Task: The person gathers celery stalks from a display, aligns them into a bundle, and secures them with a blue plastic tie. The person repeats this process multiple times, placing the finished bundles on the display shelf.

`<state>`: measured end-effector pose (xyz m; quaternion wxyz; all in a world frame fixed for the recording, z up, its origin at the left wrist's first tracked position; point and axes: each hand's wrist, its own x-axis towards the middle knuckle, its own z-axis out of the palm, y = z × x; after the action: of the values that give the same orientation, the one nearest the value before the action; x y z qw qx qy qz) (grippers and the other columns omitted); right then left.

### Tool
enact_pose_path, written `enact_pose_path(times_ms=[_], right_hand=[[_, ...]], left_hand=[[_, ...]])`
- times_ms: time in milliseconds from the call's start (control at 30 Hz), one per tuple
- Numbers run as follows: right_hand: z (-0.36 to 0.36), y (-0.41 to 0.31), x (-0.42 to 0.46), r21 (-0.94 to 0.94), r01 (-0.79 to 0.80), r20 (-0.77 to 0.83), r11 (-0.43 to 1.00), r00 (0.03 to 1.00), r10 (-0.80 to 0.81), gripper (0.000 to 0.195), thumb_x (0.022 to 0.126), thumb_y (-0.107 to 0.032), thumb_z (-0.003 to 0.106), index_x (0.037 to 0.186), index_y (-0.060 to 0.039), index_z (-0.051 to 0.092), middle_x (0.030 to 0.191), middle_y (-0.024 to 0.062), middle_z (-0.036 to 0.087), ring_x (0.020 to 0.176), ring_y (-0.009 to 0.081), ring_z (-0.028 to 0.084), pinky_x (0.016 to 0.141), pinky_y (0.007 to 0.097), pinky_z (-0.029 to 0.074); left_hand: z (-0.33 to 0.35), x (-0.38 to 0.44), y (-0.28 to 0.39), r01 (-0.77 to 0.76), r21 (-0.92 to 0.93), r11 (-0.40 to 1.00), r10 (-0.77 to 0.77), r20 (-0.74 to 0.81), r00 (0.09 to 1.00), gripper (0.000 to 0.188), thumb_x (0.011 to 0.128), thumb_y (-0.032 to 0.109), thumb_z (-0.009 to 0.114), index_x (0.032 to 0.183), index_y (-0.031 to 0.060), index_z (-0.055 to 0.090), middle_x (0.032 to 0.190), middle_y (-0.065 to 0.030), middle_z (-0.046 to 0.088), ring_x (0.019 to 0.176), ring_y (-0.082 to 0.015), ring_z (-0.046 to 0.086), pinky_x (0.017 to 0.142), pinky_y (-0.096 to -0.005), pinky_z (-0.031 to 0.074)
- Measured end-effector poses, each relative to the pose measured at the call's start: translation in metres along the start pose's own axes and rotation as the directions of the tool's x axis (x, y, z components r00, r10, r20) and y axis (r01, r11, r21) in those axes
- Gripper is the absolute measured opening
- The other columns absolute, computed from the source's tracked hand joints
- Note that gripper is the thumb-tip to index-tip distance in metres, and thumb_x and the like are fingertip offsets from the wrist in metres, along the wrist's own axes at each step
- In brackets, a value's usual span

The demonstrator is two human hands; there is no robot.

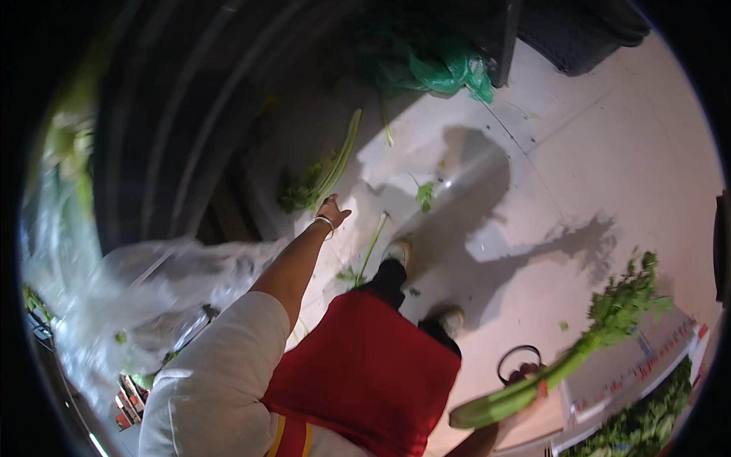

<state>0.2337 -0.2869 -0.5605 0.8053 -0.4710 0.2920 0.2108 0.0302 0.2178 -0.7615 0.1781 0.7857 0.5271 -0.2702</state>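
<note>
My right hand [534, 394] holds a leafy bunch of celery [571, 360] at the lower right, its cut base towards the picture's bottom middle and its leaves towards the right. A dark ring-shaped thing [500, 363] shows beside that hand; what it belongs to is unclear. My left hand [334, 210], with a bracelet at the wrist, reaches down over the floor with its fingers apart. Just beyond its fingertips lie loose celery stalks [341, 163] with leaves. Nearer my shoes, a thin stalk [374, 243] and a small leafy sprig [424, 196] lie on the tiles.
Clear plastic wrap [131, 297] spreads at the left beside a dark ridged surface [154, 131]. Green plastic bags [451, 74] lie at the top, near a black crate [577, 34]. A printed carton [605, 394] with leafy greens [639, 423] stands at the lower right.
</note>
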Motion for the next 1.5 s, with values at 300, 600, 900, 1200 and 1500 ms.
enact_pose_path(times_ms=[300,600,900,1200,1500], right_hand=[[-0.02,0.093,0.167,-0.395,0.482,0.183,0.782,0.875,-0.447,0.017,0.081,-0.011,0.056,0.078,0.0051,0.058,0.068,0.0126,0.06,0.055,0.0169,0.057,0.042,0.0223,0.044],[0.038,0.094,0.143,-0.227,-0.027,-0.094,0.973,0.996,0.006,0.034,0.072,-0.03,0.062,0.09,-0.0046,0.05,0.072,0.0062,0.05,0.053,0.0177,0.043,0.048,0.026,0.039],[0.083,-0.013,0.037,-0.052,-0.53,0.3,0.846,0.8,0.519,0.039,0.085,-0.039,0.051,0.095,-0.0019,0.056,0.067,0.0065,0.049,0.064,0.0154,0.046,0.051,0.0252,0.035],[0.153,-0.151,-0.112,-0.314,-0.808,0.482,0.499,0.317,0.816,0.052,0.092,-0.047,0.038,0.116,-0.0012,0.044,0.074,0.0104,0.049,0.054,0.0138,0.041,0.042,0.0229,0.03],[0.196,-0.245,-0.224,-0.218,-0.963,0.553,0.158,0.011,0.833,0.064,0.089,-0.057,0.034,0.093,0.0043,0.052,0.064,0.0068,0.042,0.057,0.0113,0.034,0.04,0.0171,0.026]], left_hand=[[0.087,0.275,-0.094,-0.02,-0.169,0.985,-0.068,-0.5,0.863,0.114,0.058,0.046,0.076,0.141,0.0022,0.012,0.144,-0.0201,0.022,0.132,-0.0347,0.023,0.108,-0.0368,0.023],[0.125,0.171,0.03,-0.184,0.01,0.983,0.17,-0.437,0.883,0.034,0.067,0.021,0.064,0.098,0.0077,0.061,0.089,-0.0135,0.059,0.096,-0.0314,0.054,0.086,-0.0376,0.045],[-0.102,-0.098,0.2,-0.869,-0.46,0.185,0.897,-0.283,0.34,0.062,0.059,-0.01,0.052,0.116,0.014,0.061,0.12,-0.0099,0.038,0.09,-0.0209,0.049,0.077,-0.031,0.045],[-0.204,-0.344,0.282,-0.846,-0.506,-0.166,0.984,-0.034,-0.173,0.061,0.063,0.017,0.076,0.12,0.0209,0.054,0.124,-0.004,0.05,0.103,-0.0279,0.045,0.087,-0.0351,0.042],[-0.323,-0.473,0.259,-0.818,-0.543,0.188,0.973,0.218,0.079,0.042,0.063,0.019,0.074,0.099,0.0102,0.056,0.087,-0.0088,0.063,0.089,-0.0249,0.06,0.071,-0.0351,0.047]])
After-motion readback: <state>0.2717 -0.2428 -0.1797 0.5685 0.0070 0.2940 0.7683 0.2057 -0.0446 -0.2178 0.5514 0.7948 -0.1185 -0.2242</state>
